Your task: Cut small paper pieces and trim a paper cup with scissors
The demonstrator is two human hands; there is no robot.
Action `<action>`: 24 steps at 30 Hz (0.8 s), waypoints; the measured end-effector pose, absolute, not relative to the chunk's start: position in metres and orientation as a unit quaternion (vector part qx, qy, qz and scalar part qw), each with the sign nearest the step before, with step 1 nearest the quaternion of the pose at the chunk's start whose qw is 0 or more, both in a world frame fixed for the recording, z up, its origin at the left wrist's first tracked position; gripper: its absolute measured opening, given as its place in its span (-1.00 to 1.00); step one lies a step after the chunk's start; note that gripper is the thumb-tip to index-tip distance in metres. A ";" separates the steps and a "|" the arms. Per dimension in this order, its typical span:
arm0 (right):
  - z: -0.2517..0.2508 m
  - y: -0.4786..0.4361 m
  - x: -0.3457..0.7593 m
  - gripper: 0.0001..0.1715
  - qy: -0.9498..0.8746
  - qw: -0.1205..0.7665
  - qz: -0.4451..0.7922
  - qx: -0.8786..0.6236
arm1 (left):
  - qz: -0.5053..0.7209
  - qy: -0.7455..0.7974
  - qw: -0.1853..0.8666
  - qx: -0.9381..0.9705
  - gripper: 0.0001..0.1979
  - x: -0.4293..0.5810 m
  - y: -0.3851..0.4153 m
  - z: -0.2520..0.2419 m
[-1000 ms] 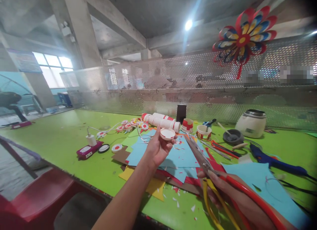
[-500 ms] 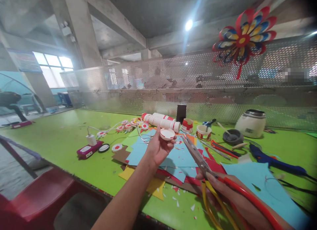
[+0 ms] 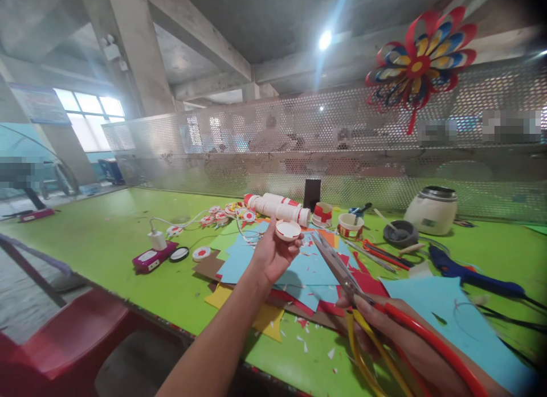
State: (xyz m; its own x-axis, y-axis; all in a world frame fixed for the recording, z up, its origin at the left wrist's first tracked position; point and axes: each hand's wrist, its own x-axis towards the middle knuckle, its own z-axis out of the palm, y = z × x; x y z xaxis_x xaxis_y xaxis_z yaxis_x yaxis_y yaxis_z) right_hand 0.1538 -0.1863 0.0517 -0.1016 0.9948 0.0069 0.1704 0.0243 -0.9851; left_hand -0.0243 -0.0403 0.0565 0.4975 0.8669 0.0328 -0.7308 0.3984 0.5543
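My left hand (image 3: 272, 256) is raised over the green table (image 3: 111, 243), its fingers closed on a small white round cap with a red rim (image 3: 288, 230). My right hand (image 3: 387, 334) at the lower right grips large scissors (image 3: 342, 271) with red and yellow handles. The blades point up and left toward the cap, their tips a short way from it. Below both hands lie sheets of blue, red, yellow and brown paper (image 3: 307, 269) with small scraps around them.
A row of white and red cups (image 3: 280, 208) lies behind the paper, beside two small tubs (image 3: 350, 226). A white pot (image 3: 431, 211), a blue glue gun (image 3: 470, 274), a magenta device with charger (image 3: 151, 256), a red chair (image 3: 64, 340) and a perforated metal screen (image 3: 342, 158) surround the spot.
The scissors' blades have crept a little left, closer to the cap. My left hand with the cap has barely moved.
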 end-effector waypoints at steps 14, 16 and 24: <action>0.058 -0.188 0.153 -0.40 -0.579 0.417 0.487 -0.504 | 0.482 0.135 0.825 0.262 -0.59 -0.023 -0.040 0.058; 0.059 -0.188 0.154 -0.38 -0.583 0.414 0.480 -0.508 | 0.483 0.142 0.824 0.260 -0.60 -0.023 -0.041 0.058; 0.065 -0.191 0.153 -0.35 -0.615 0.412 0.433 -0.514 | 0.475 0.122 0.814 0.310 -0.66 -0.022 -0.043 0.056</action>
